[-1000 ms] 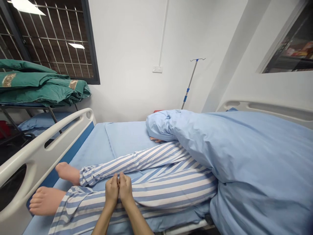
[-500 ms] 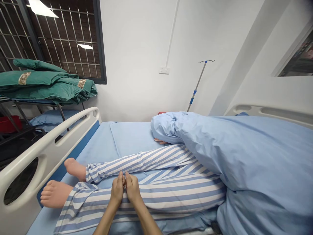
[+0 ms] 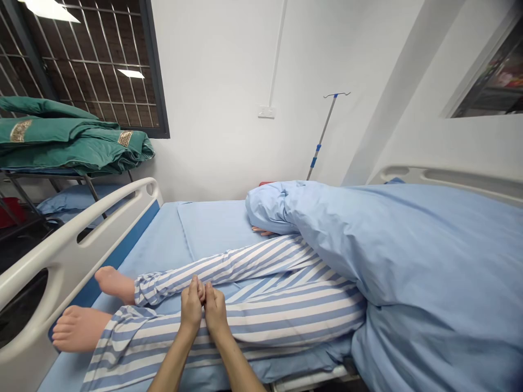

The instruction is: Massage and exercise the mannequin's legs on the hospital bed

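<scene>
My left hand [image 3: 192, 306] and my right hand [image 3: 215, 310] are side by side, both curled into loose fists, thumbs uppermost. I see nothing held in either one. They are over the lower part of the nearer leg of the striped trousers [image 3: 286, 313]; whether they press on the cloth I cannot tell. The trousers are on a figure lying on the bed, its two bare feet [image 3: 79, 329] pointing left and looking smooth like a manikin's. A blue quilt [image 3: 400, 239] hides the upper body, and some fingers [image 3: 261, 231] peep out from under its edge.
The bed sheet [image 3: 216, 220] is light blue. A white bed end board [image 3: 110, 212] rises at the left, another [image 3: 449, 177] at the far right. Behind the bed stands a drip pole [image 3: 322, 136]. Folded green quilts [image 3: 77, 144] lie on a rack below the barred window.
The camera view has shifted slightly, so the scene sits further left. My hands remain together as fists over the nearer leg, with only a small shift between them.
</scene>
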A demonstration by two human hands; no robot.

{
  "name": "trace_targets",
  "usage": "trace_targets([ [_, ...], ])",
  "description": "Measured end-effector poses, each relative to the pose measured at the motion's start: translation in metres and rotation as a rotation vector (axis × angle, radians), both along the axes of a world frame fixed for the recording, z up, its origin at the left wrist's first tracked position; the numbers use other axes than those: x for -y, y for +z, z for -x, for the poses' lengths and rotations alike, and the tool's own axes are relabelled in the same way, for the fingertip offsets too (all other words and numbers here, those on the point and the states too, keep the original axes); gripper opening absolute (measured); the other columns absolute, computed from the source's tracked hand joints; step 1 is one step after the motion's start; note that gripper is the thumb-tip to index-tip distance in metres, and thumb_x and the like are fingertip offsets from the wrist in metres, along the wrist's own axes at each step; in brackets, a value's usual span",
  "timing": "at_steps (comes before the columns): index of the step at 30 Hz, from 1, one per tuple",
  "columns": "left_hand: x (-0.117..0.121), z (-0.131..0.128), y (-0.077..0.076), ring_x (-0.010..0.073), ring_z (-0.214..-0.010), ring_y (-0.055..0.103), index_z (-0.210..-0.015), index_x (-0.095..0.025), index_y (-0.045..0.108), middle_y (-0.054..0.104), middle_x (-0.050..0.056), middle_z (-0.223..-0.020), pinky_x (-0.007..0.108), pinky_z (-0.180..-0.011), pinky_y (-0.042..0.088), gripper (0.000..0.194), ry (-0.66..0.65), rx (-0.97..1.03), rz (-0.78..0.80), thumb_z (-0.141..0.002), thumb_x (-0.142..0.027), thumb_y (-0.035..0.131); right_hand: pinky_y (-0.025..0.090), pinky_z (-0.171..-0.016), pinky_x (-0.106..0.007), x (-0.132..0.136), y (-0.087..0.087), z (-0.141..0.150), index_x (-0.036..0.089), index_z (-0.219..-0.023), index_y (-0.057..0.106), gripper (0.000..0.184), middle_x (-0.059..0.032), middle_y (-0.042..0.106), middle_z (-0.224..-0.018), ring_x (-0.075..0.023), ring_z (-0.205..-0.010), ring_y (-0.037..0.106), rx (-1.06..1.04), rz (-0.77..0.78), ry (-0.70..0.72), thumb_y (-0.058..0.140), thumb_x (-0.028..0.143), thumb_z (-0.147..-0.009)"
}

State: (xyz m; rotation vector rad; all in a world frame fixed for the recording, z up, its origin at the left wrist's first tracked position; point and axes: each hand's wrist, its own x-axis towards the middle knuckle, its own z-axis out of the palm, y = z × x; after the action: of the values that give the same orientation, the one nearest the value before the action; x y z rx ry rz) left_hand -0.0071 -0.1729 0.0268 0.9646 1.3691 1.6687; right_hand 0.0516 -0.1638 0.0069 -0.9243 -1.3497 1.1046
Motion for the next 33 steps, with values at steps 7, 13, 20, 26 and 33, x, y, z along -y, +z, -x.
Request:
trace_targets([
  [7,0.002,0.003,-0.023,0.0092,-0.043,0.031,-0.045,-0.021,0.029,0.030,-0.005,-0.041,0.023,-0.044,0.029,0.045,0.098,-0.165,0.106,-0.075,-0.053,0.040,0.029,-0.049,-0.022,0.000,-0.002,0.002,0.017,-0.047,0.041,0.045,0.0021,0.042,-0.047,-0.0093,-0.047,0.037,0.023,0.019,-0.032,0.034,0.041,-0.086],
  [13,0.001,0.006,-0.019,0.0125,-0.050,0.040,-0.048,-0.018,0.042,0.045,-0.001,-0.047,0.024,-0.048,0.033,0.043,0.037,-0.270,0.062,-0.074,-0.052,0.042,0.025,-0.044,-0.022,-0.005,0.007,-0.001,0.017,-0.047,0.038,0.045,0.0030,0.037,-0.044,-0.0087,-0.045,0.032,0.106,-0.008,-0.036,0.033,0.041,-0.085],
  [20,-0.002,0.006,-0.028,0.0098,-0.047,0.032,-0.046,-0.019,0.035,0.034,-0.003,-0.043,0.022,-0.046,0.029,0.044,0.009,-0.311,0.058,-0.076,-0.051,0.039,0.024,-0.046,-0.021,-0.008,0.019,-0.019,0.017,-0.047,0.035,0.045,0.0042,0.032,-0.045,-0.0075,-0.045,0.031,0.224,-0.093,-0.033,0.032,0.038,-0.086],
  [26,-0.002,0.004,-0.028,0.0112,-0.051,0.038,-0.050,-0.017,0.045,0.044,-0.001,-0.048,0.022,-0.049,0.032,0.042,-0.035,-0.301,0.057,-0.074,-0.050,0.043,0.024,-0.049,-0.022,-0.001,-0.001,-0.020,0.016,-0.052,0.044,0.044,0.0011,0.044,-0.050,-0.0091,-0.050,0.039,0.318,-0.125,-0.043,0.028,0.035,-0.089],
  [33,-0.009,-0.014,-0.006,0.0087,-0.045,0.032,-0.048,-0.018,0.038,0.035,-0.005,-0.044,0.022,-0.045,0.028,0.039,-0.120,-0.156,0.120,-0.069,-0.050,0.048,0.028,-0.050,-0.021,-0.007,-0.004,-0.025,0.016,-0.052,0.042,0.042,0.0010,0.044,-0.051,-0.0095,-0.051,0.039,0.082,-0.021,-0.059,0.030,0.037,-0.087],
])
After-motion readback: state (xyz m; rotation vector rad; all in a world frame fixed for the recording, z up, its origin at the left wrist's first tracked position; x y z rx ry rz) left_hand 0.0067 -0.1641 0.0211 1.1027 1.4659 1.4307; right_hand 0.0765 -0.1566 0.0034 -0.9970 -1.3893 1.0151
